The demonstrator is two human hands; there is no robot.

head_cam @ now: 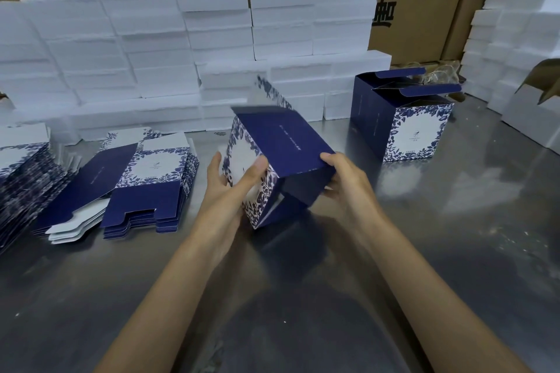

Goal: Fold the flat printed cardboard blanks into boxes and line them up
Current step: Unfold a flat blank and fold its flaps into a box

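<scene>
Two bare hands are holding a half-formed navy and floral cardboard box point(272, 157) tilted above the grey metal tabletop point(424, 251). The left hand point(230, 188) is gripping its floral side, thumb across the corner; the right hand point(345, 182) is pinching the edge of the navy panel, fingers point(328, 157) curled over it. Stacks of flat printed blanks point(145, 185) are lying at left. One finished box point(403, 118) is standing upright at right, flaps open. White foam blocks point(151, 48) are piled behind.
</scene>
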